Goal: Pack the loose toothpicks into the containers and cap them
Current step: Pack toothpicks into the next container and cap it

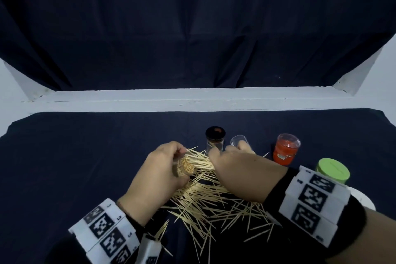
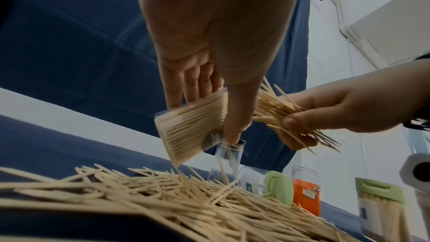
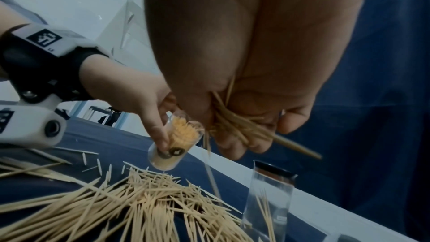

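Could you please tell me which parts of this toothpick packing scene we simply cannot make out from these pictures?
- Right hand fingertips: head view, hidden behind its own back.
- Label print on the orange jar: left wrist view, too small.
- Green-lidded container: left wrist view, cut off by the bottom edge.
- Clear tube in the left hand: right wrist view, too blurred to tell how full it is.
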